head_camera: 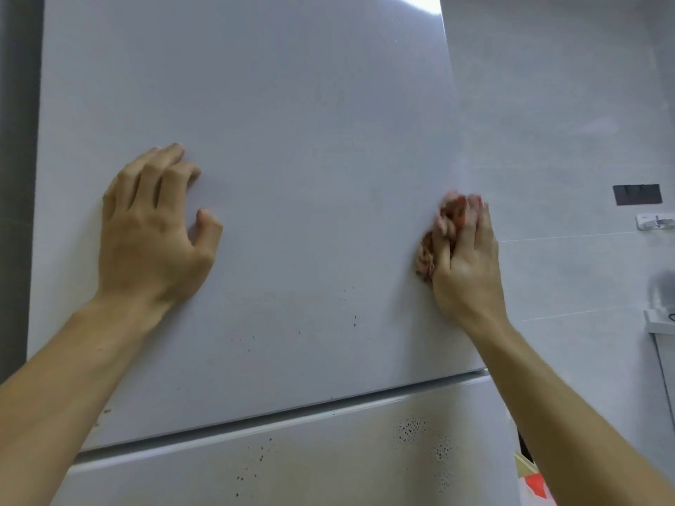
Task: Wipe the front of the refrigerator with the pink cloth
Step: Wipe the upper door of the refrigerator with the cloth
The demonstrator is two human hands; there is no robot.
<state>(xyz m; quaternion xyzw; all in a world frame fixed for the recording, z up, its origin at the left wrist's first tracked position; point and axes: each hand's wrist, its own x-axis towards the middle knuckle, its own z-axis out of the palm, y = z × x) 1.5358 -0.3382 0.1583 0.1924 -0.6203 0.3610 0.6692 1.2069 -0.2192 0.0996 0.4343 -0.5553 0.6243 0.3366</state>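
Observation:
The white refrigerator [292, 140] fills the view, its upper door above a seam and the lower door [292, 465] below it. My right hand [464, 264] presses the bunched pink cloth [443, 228] against the upper door's right edge; most of the cloth is hidden under my fingers and looks blurred. My left hand [149, 228] rests on the left part of the upper door with fingers bent and apart, holding nothing. Small dark specks dot the lower part of the upper door and the lower door.
A grey tiled wall [566, 122] stands right of the refrigerator, with a dark plate [637, 194] and white fittings [655, 221] on it. A dark grey surface [14, 177] borders the left side. Something red and yellow [531, 476] shows at the bottom right.

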